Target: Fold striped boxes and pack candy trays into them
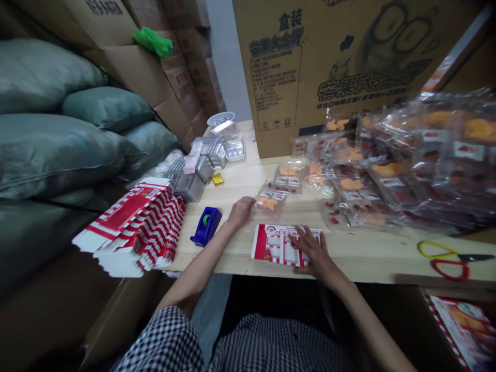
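My left hand (241,212) pinches the left edge of a clear plastic packet (270,200) with an orange shape and small printed labels inside. A similar packet (289,178) lies just behind it. On the table near me is a flat red-and-white printed carton (273,244) with pale window-like panels. My right hand (314,254) rests on the carton's right part with fingers spread, covering some of the print. Left of my left hand stands a blue tape dispenser (206,226) with a green core.
Red-and-white folded cartons (141,222) are stacked at the table's left. Behind them are clear plastic boxes (194,175) and a small yellow item (217,179). A heap of packets (372,175) covers the right side. Scissors (449,260) lie near the front edge. A large cardboard box (277,119) stands behind.
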`<action>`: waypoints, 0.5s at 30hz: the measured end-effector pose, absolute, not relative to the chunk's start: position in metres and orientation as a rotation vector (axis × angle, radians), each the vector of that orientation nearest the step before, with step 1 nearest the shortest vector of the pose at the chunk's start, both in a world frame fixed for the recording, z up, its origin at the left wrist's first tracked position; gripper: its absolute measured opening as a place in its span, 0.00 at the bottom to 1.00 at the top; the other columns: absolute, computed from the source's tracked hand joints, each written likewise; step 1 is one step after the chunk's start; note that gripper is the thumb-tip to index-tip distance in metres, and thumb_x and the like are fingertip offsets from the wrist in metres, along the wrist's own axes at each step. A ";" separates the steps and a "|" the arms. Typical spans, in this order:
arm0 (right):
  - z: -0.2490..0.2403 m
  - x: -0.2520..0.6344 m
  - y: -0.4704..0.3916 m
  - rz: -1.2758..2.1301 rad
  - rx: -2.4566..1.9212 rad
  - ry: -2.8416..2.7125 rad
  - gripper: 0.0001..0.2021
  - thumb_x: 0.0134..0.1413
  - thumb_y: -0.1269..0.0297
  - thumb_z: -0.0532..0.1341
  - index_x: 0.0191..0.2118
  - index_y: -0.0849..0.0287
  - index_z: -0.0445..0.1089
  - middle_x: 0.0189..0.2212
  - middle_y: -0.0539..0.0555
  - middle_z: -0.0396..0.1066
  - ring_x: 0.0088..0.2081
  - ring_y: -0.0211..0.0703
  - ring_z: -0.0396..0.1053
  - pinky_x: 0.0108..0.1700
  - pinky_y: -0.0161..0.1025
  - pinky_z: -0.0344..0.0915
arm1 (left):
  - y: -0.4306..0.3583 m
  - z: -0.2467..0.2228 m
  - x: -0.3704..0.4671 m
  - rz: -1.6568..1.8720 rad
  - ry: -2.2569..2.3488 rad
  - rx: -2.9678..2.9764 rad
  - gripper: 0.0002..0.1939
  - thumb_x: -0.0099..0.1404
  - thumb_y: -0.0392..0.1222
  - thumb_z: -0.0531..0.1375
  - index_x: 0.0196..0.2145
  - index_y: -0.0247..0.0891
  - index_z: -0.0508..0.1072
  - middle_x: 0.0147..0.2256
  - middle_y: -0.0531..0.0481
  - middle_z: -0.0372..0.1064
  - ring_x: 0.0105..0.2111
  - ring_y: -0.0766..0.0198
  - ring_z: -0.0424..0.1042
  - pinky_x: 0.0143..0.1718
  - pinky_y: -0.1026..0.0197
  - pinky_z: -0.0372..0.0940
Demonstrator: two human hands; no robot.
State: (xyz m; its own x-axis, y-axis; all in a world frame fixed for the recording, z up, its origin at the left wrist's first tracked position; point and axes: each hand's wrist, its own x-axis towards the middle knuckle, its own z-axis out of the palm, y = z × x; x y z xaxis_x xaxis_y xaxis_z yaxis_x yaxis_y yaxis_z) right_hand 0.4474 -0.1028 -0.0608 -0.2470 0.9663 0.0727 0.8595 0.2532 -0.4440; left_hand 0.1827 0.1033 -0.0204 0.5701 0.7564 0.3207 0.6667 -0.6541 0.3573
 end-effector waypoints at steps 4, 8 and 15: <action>-0.050 0.454 -0.110 0.594 -1.647 -2.114 0.47 0.48 0.55 0.71 0.70 0.45 0.46 0.73 0.59 0.34 0.72 0.60 0.27 0.67 0.68 0.25 | 0.107 0.020 0.186 0.974 1.227 2.551 0.13 0.72 0.37 0.48 0.44 0.36 0.71 0.44 0.40 0.70 0.50 0.54 0.65 0.55 0.50 0.59; -0.045 0.459 -0.104 0.667 -1.644 -1.888 0.36 0.55 0.50 0.66 0.67 0.49 0.57 0.71 0.62 0.45 0.72 0.63 0.33 0.67 0.69 0.29 | 0.102 0.053 0.185 1.293 1.198 2.488 0.11 0.72 0.37 0.48 0.41 0.37 0.70 0.38 0.43 0.69 0.42 0.57 0.68 0.47 0.55 0.62; 0.024 0.427 -0.079 0.470 -1.347 -1.493 0.42 0.54 0.55 0.68 0.70 0.43 0.48 0.72 0.51 0.40 0.72 0.56 0.38 0.70 0.60 0.40 | 0.034 0.082 0.204 1.303 0.991 2.485 0.08 0.71 0.36 0.51 0.41 0.38 0.70 0.36 0.46 0.69 0.39 0.60 0.69 0.43 0.58 0.63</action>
State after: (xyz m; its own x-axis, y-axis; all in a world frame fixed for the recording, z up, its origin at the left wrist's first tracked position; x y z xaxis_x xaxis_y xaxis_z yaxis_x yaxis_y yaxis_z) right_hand 0.4269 -0.0791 0.0244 0.1534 0.8956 0.4176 0.4949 0.2962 -0.8169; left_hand 0.2041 0.0337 0.0820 0.3988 0.6247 0.6714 0.4801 -0.7660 0.4275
